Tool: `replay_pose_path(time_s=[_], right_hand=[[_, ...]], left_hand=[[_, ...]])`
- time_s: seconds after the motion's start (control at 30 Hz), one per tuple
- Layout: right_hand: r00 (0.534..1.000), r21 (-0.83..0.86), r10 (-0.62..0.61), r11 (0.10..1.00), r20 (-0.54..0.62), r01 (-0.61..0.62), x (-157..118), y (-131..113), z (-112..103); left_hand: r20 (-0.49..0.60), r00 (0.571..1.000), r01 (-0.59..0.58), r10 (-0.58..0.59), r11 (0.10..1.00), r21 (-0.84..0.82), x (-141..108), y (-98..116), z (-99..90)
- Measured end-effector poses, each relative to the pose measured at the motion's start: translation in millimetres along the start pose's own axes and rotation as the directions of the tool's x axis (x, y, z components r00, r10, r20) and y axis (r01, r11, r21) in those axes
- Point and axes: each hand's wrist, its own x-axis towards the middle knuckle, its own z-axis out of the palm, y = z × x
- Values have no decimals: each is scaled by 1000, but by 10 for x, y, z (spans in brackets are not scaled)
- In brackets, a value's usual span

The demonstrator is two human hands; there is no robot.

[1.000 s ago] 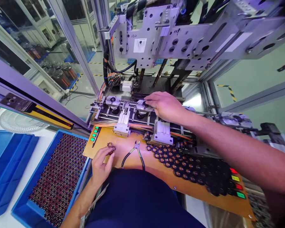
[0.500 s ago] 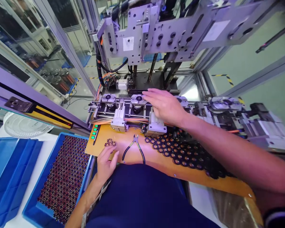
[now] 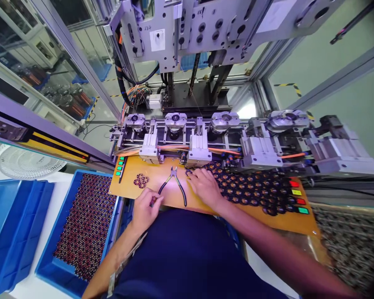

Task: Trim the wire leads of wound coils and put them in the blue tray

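My left hand (image 3: 147,207) is closed at the near edge of the orange board (image 3: 124,187), thumb and fingertips together; what they pinch, if anything, is too small to make out. Just beyond it lies a small cluster of copper-wound rings (image 3: 141,180). Cutting pliers (image 3: 173,176) lie with spread handles between my hands. My right hand (image 3: 204,187) reaches down to the board, its fingertips on a dark ring (image 3: 189,172) at the left end of a large group of dark rings (image 3: 246,182).
A machine with a row of round metal fixtures (image 3: 175,120) spans the board's far side. At left are a blue bin of small rings (image 3: 85,224), stacked blue trays (image 3: 12,232) and a white fan (image 3: 29,162). Coloured buttons (image 3: 301,201) line the board's right end.
My right hand has come down from the machine fixtures to the dark rings on the board. My left hand has moved off the small ring cluster toward the pliers, fingers now pinched. The view has shifted.
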Motion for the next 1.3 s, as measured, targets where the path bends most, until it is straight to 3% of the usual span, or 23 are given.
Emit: replay_pose_path(time_s=[0.13, 0.23, 0.4, 0.5, 0.63, 0.8, 0.93, 1.07, 1.13, 1.3], right_hand=[[1000, 114, 15, 993, -27, -12, 87, -91, 55], [999, 265, -23, 964, -47, 34, 89, -285, -31], [993, 553, -111, 825, -44, 117, 44, -832, -357], [993, 666, -113, 737, -42, 112, 35, -1054, -475], [997, 791, -81, 610, 16, 37, 30, -1098, -481], [991, 836, -23, 540, 132, -99, 19, -1044, -455], [990, 856, -26, 505, 141, -109, 39, -1048, -435], [988, 841, -38, 531, 153, -109, 62, -1046, -467], [983, 805, -72, 586, 167, -94, 112, -964, -579], [979, 487, -169, 868, 112, 94, 594, -337, -1240]], left_hand=[[-20, 999, 28, -30, 997, -77, -59, -1, 53], [0, 997, 74, -75, 984, -163, -70, 41, 81], [95, 993, 106, -76, 925, -364, 4, 173, 104], [84, 993, 108, -77, 875, -471, 35, 253, 69], [50, 998, 65, -47, 880, -471, 58, 344, -23], [-26, 995, -100, 98, 931, -351, 108, 416, -80], [-60, 985, -173, 162, 942, -287, 149, 426, -79], [-48, 971, -239, 234, 953, -189, 183, 407, -93], [-45, 971, -238, 234, 959, -154, 190, 376, -117], [-95, 990, -109, 106, 994, -31, 167, 170, -192]])
